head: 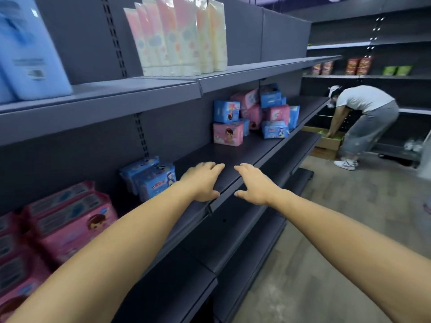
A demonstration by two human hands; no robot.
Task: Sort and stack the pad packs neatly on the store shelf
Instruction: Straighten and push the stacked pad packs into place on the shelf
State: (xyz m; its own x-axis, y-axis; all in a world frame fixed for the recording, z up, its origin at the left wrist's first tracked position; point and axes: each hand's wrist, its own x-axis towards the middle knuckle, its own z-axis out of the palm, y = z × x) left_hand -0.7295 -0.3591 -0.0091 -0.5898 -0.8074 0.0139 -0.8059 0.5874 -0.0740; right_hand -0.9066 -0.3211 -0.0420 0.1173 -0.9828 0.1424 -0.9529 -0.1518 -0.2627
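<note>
Fingers of both the left hand (pixel 202 180) and right hand (pixel 253 184) stretch straight, holding nothing, above the dark shelf (pixel 245 150); jumbled pad packs (pixel 254 114) lie well beyond the fingertips.

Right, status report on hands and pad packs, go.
Left hand and right hand open, empty, over bare shelf. Jumbled pile of pad packs ahead, unsorted. Sorted blue packs at left. Path clear.

- No word, brand or number can be read anywhere; print on the pink packs (pixel 70 220), blue packs (pixel 156 178) and upper-shelf pouches (pixel 182 36) is too blurred to make out
</note>
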